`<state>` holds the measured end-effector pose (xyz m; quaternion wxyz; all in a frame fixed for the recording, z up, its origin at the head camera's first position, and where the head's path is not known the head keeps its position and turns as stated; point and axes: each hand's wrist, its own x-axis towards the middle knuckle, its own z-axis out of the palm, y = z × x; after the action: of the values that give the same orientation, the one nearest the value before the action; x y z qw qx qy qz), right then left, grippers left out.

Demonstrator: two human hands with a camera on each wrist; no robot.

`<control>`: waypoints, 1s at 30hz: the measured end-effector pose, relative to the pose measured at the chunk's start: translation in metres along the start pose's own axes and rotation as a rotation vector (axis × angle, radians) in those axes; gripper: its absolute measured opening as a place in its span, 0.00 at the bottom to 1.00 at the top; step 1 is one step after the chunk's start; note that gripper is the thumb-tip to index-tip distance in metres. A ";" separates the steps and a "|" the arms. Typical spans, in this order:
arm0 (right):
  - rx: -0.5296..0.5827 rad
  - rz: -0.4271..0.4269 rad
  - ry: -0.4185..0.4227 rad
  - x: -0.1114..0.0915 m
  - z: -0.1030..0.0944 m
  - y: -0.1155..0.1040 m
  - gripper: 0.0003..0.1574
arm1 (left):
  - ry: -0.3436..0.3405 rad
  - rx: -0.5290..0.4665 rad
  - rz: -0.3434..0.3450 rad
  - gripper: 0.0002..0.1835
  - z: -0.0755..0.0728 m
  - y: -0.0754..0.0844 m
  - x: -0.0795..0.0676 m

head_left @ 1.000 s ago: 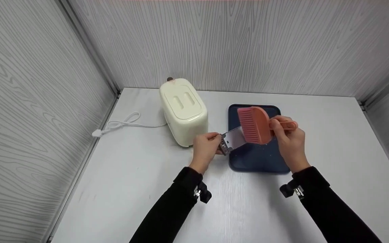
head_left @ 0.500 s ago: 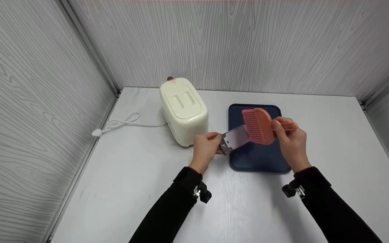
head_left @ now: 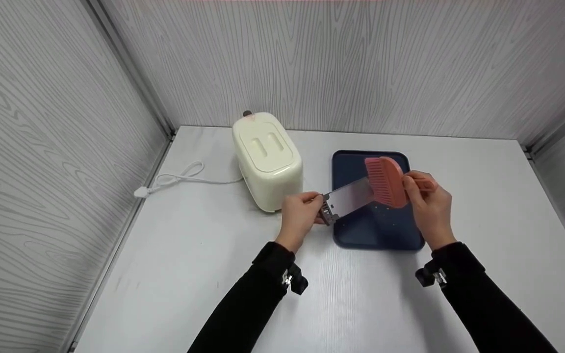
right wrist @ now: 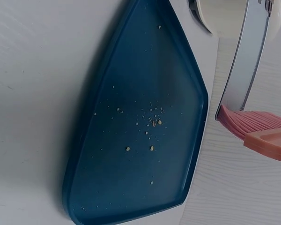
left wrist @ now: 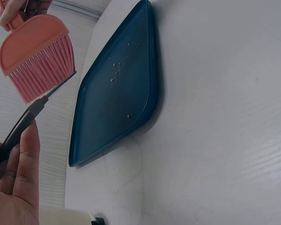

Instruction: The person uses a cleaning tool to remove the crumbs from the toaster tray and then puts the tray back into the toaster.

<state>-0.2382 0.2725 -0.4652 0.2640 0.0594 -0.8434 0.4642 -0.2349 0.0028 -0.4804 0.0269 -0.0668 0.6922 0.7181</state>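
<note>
In the head view my left hand point(head_left: 299, 218) pinches the dark end of a thin metal crumb tray point(head_left: 351, 198), held tilted above a dark blue serving tray point(head_left: 380, 233). My right hand point(head_left: 430, 208) grips the handle of an orange brush point(head_left: 393, 181) with pink bristles. Those bristles point(right wrist: 253, 121) touch the crumb tray's far end in the right wrist view. Pale crumbs point(right wrist: 154, 123) lie scattered on the blue tray below. From the left wrist side, the crumb tray point(left wrist: 25, 119) appears edge-on, with the brush point(left wrist: 37, 51) against its tip.
A cream toaster point(head_left: 268, 162) with a lid over its top stands left of the blue tray. Its white cord point(head_left: 179, 180) and plug point(head_left: 141, 192) lie farther left on the white table point(head_left: 189, 274). Grey wood-patterned panels point(head_left: 312, 63) enclose the back and sides.
My right hand has drawn the brush to the right along the crumb tray, uncovering more of its metal surface. The left hand has stayed almost in place.
</note>
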 end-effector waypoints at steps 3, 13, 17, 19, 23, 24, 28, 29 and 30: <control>-0.009 0.001 -0.009 0.000 0.000 0.002 0.15 | -0.001 0.005 0.015 0.11 0.000 0.000 -0.001; -0.030 -0.053 -0.001 0.001 0.000 0.004 0.13 | 0.001 0.007 0.011 0.11 0.001 0.000 0.000; -0.052 -0.086 0.003 0.002 -0.001 0.004 0.12 | 0.005 0.000 -0.006 0.11 0.001 0.000 0.001; -0.060 -0.097 0.008 0.002 -0.003 0.005 0.12 | 0.009 0.000 -0.007 0.11 0.000 0.000 0.002; -0.063 -0.093 0.034 0.003 -0.006 0.009 0.11 | 0.005 -0.006 -0.006 0.10 0.000 -0.001 0.003; -0.062 -0.088 0.041 0.003 -0.007 0.010 0.11 | 0.004 -0.010 -0.008 0.10 0.000 -0.001 0.003; -0.052 -0.089 0.061 0.003 -0.011 0.013 0.10 | 0.004 -0.024 -0.016 0.10 -0.001 -0.002 0.003; -0.045 -0.095 0.065 0.003 -0.012 0.014 0.10 | 0.006 -0.026 -0.018 0.10 -0.001 -0.003 0.003; -0.037 -0.098 0.069 0.003 -0.013 0.015 0.10 | 0.008 -0.027 -0.019 0.11 -0.001 -0.003 0.003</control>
<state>-0.2409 0.2919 -0.4689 0.3164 0.0796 -0.8383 0.4369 -0.2376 0.0020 -0.4838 0.0303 -0.0766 0.6818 0.7269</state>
